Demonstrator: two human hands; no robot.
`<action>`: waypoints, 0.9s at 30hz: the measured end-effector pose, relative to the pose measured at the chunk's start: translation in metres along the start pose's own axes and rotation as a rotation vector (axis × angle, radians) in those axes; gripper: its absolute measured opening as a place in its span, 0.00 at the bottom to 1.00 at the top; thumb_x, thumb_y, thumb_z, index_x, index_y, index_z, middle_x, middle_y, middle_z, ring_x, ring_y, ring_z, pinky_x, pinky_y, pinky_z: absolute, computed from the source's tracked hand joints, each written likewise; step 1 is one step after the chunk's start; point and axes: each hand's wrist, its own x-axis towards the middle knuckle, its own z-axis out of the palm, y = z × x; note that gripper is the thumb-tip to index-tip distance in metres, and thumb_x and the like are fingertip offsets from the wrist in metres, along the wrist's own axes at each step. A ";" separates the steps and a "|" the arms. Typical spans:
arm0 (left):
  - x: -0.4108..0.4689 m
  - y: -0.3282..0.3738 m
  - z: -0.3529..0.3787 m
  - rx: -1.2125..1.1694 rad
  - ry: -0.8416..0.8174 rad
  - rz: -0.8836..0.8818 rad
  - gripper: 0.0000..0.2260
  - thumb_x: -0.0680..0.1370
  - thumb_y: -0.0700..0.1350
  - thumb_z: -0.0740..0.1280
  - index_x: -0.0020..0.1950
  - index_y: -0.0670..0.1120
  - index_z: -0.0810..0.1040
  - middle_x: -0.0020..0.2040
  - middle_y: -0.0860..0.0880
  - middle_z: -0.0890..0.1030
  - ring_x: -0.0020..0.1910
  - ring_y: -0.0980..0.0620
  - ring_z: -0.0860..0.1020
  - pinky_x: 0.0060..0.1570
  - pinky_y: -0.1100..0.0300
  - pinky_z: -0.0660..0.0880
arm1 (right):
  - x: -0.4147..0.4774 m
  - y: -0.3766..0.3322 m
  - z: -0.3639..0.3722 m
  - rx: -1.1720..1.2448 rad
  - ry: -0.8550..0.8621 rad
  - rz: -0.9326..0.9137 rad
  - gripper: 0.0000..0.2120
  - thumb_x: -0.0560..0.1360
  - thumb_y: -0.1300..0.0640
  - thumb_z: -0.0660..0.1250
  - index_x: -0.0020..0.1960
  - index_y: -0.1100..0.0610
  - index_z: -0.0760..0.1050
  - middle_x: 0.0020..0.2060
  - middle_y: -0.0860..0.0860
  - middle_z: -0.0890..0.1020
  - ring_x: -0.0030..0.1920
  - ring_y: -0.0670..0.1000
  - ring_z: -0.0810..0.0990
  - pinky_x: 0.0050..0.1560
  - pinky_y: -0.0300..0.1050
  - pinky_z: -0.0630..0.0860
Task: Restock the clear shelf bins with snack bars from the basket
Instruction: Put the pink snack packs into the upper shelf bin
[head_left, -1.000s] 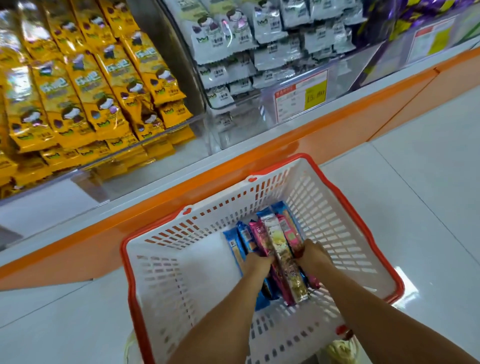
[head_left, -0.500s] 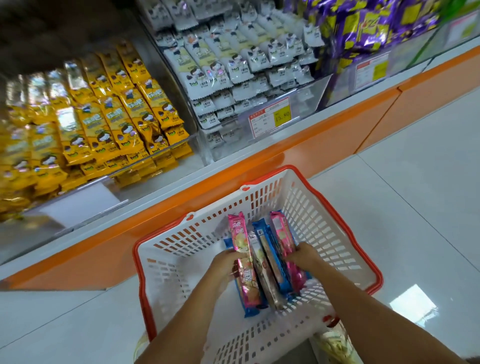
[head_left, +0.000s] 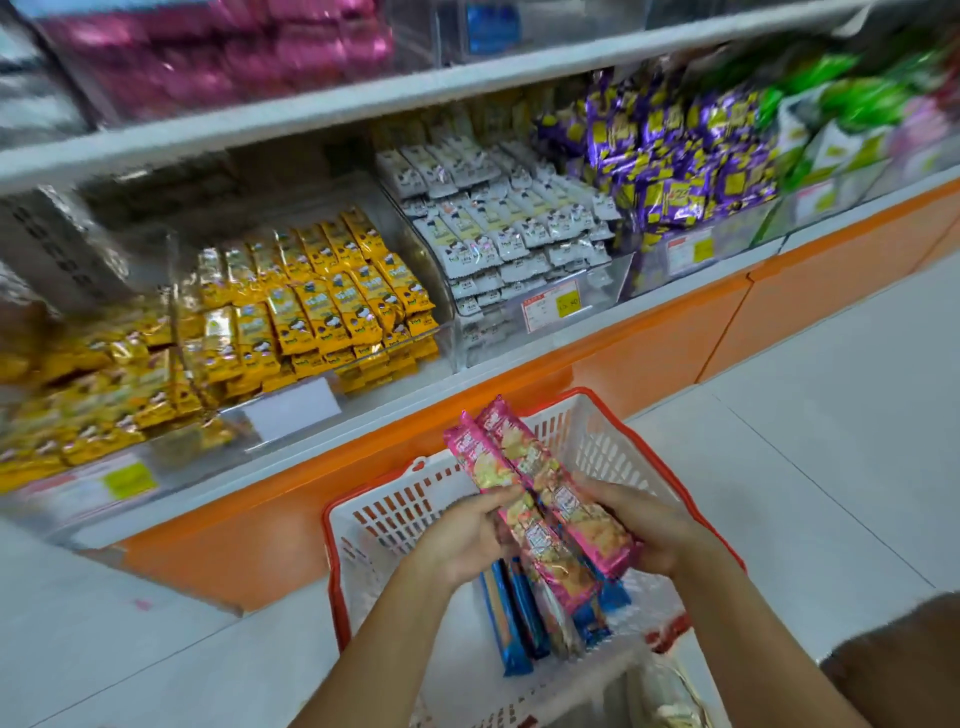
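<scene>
Head view: both hands hold a bundle of long snack bars above a white basket with a red rim, which stands on the pale tiled floor in front of the shelf. The left grip curls round the bundle from the left, thumb on top. The right grip closes on it from the right, fingers wrapped over the pink wrappers. Two pink-wrapped bars lie uppermost, side by side. Their long axis runs from the near right, at the hands, up and away to the left, so the far ends point toward the shelf over the basket's far rim.

Blue-wrapped bars show below the hands on much the same axis, their near ends over the inside of the basket. Whether they are part of the held bundle or rest on the basket floor cannot be told.

On the lower shelf, clear bins hold yellow bars in rows on the left, white packets in the middle behind a price tag, and purple packets to the right. Pink packs fill the shelf above, blurred.
</scene>
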 end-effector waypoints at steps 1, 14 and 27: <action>-0.006 0.004 0.004 0.011 -0.002 0.032 0.26 0.64 0.46 0.78 0.60 0.41 0.78 0.51 0.41 0.78 0.48 0.44 0.75 0.54 0.48 0.74 | -0.007 -0.006 0.009 -0.102 -0.010 -0.030 0.17 0.76 0.49 0.66 0.60 0.59 0.76 0.54 0.57 0.83 0.53 0.56 0.83 0.52 0.48 0.80; -0.088 0.080 0.060 -0.070 0.046 0.318 0.09 0.71 0.40 0.71 0.51 0.42 0.80 0.47 0.43 0.84 0.42 0.46 0.82 0.45 0.53 0.79 | -0.062 -0.051 0.079 -1.178 0.500 -0.770 0.36 0.67 0.41 0.73 0.70 0.38 0.60 0.60 0.39 0.68 0.59 0.43 0.70 0.58 0.40 0.73; -0.199 0.187 0.106 -0.028 0.038 0.638 0.09 0.76 0.51 0.67 0.48 0.45 0.79 0.39 0.46 0.85 0.34 0.50 0.83 0.38 0.48 0.81 | -0.099 -0.117 0.155 -1.404 0.825 -1.389 0.33 0.66 0.44 0.61 0.71 0.46 0.64 0.57 0.53 0.71 0.54 0.55 0.72 0.52 0.53 0.74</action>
